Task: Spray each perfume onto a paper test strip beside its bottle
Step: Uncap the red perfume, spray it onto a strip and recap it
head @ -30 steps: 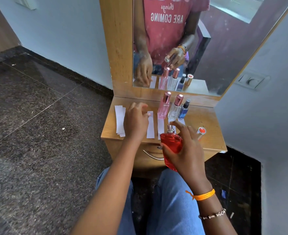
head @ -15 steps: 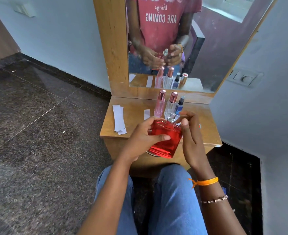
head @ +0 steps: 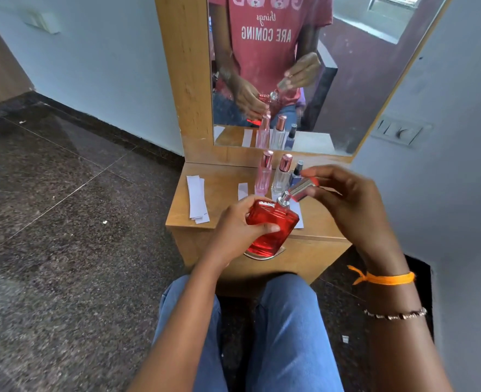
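Observation:
My left hand (head: pixel 235 232) grips a red perfume bottle (head: pixel 273 229), tilted above the front edge of the small wooden dresser top (head: pixel 222 199). Its silver spray nozzle (head: pixel 284 198) is bare. My right hand (head: pixel 346 199) pinches the silver cap (head: pixel 303 190) with a red end, just right of and above the nozzle. At the back of the top stand a pink bottle (head: pixel 264 174), a clear bottle (head: pixel 282 175) with a rose cap and a small blue bottle (head: pixel 296 174). White paper strips (head: pixel 242 190) lie in front of them, partly hidden by my hands.
A stack of spare white strips (head: pixel 196 203) lies at the left of the dresser top. A mirror (head: pixel 304 72) in a wooden frame rises behind the bottles. A drawer handle (head: pixel 264 254) sits under the red bottle. My knees in blue jeans (head: pixel 261 321) are just before the dresser.
The red bottle passed from my right hand to my left hand. My right hand picked up the silver cap from the dresser top and brought it beside the nozzle.

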`<action>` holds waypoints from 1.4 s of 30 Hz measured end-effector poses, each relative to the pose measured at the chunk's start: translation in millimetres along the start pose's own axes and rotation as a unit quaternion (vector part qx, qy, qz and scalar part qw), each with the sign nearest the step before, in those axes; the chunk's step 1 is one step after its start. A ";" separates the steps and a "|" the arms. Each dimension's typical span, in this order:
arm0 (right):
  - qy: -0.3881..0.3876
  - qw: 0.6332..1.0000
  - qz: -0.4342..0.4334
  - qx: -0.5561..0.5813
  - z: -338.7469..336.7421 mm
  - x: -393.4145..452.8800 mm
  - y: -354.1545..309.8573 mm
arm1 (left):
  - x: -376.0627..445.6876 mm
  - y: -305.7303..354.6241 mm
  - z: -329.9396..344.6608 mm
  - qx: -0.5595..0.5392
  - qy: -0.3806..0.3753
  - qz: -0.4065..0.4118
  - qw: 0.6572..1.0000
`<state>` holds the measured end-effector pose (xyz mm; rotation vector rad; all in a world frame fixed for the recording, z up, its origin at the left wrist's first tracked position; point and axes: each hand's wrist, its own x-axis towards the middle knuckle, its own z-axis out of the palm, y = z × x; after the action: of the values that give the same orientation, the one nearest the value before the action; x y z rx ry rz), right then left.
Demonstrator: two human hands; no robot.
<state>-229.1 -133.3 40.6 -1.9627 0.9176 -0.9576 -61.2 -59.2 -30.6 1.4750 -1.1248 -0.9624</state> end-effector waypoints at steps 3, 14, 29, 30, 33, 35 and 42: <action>-0.092 0.995 0.014 -0.028 6.5 1.8 -14.7 | -0.3 1.2 0.0 0.008 -0.004 0.014 1.000; -0.168 0.981 0.004 -0.099 6.9 15.0 -31.3 | -6.8 0.9 -13.5 -0.015 -0.042 0.050 0.998; 0.092 0.986 0.018 -0.140 51.5 -7.1 -30.2 | -0.9 13.6 6.8 -0.034 0.072 0.092 0.993; 0.076 0.992 0.024 -0.095 45.5 -7.8 -28.0 | 0.0 13.8 0.4 -0.042 0.057 0.091 0.993; 0.036 0.997 0.044 -0.051 25.0 -13.0 -14.8 | -1.4 11.8 -18.4 -0.113 0.039 0.088 0.989; -0.060 0.994 0.051 -0.076 23.9 -17.6 -6.3 | -1.4 9.9 -25.5 -0.129 0.019 0.086 0.988; -0.113 0.993 0.040 -0.015 50.4 -23.8 6.2 | -0.4 3.1 -41.3 -0.160 -0.062 0.065 0.983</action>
<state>-199.2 -100.8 6.1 -1.9950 0.8779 -0.6649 -22.4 -49.0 -20.2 1.0816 -1.0821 -1.0975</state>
